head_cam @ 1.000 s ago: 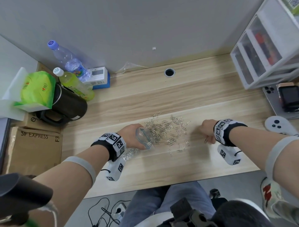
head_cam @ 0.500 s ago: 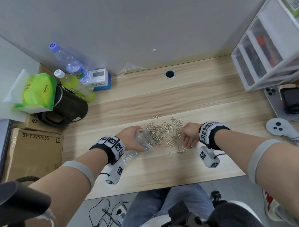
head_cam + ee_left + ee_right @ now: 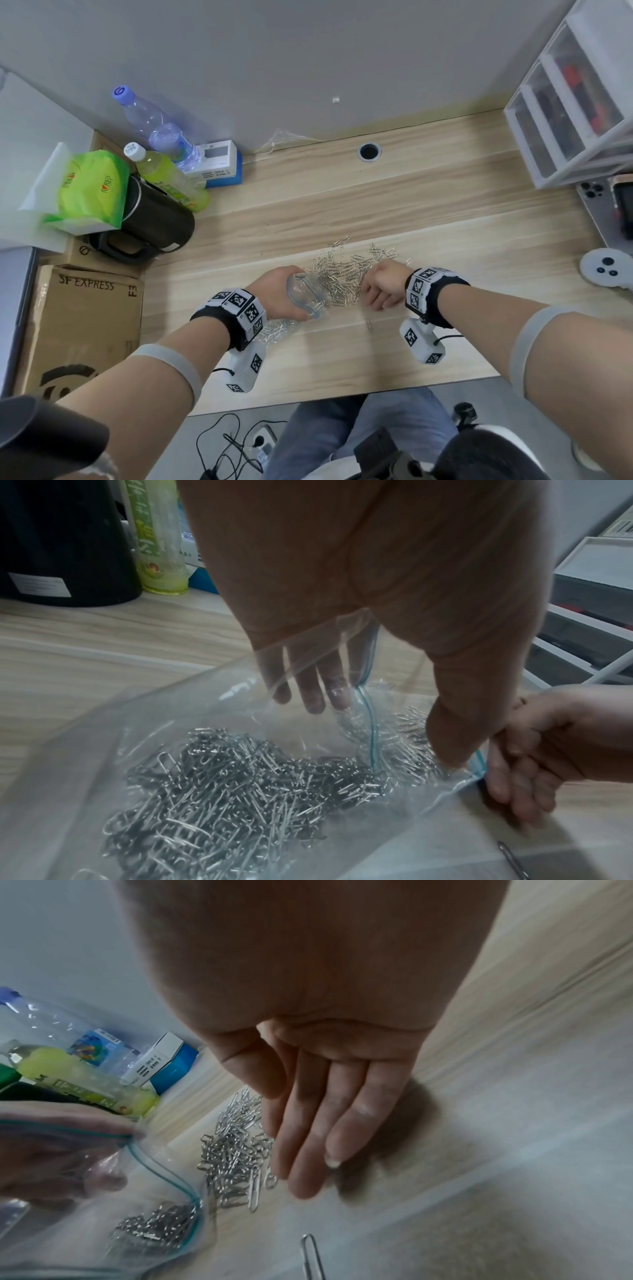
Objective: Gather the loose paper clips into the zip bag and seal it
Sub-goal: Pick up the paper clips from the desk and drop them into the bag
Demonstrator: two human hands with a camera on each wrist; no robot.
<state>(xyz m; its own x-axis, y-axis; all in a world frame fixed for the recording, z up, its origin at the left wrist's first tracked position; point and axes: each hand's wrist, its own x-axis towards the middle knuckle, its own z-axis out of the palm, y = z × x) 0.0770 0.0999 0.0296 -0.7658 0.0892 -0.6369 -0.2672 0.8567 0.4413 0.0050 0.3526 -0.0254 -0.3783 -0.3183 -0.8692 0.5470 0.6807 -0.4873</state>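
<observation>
My left hand [image 3: 275,293] grips the open mouth of the clear zip bag [image 3: 305,296], fingers inside the rim and thumb outside. The bag [image 3: 192,756] lies on the wooden desk [image 3: 445,240] and holds a heap of silver paper clips [image 3: 222,791]. Loose paper clips [image 3: 346,274] are piled just right of the bag's blue-lined mouth. My right hand [image 3: 308,1137] has straight fingers, tips on the desk against the pile's right side [image 3: 236,1150]. One stray clip [image 3: 369,323] lies nearer to me.
A black kettle [image 3: 154,219], two bottles [image 3: 164,171] and a tissue pack [image 3: 89,188] crowd the back left. White drawers [image 3: 575,102], a phone [image 3: 599,209] and a white controller [image 3: 606,267] stand at the right. A cable hole [image 3: 369,151] is at the back.
My right hand has swept left across the desk, pushing the scattered clips into a tighter pile at the bag's mouth. The left hand and bag stayed put.
</observation>
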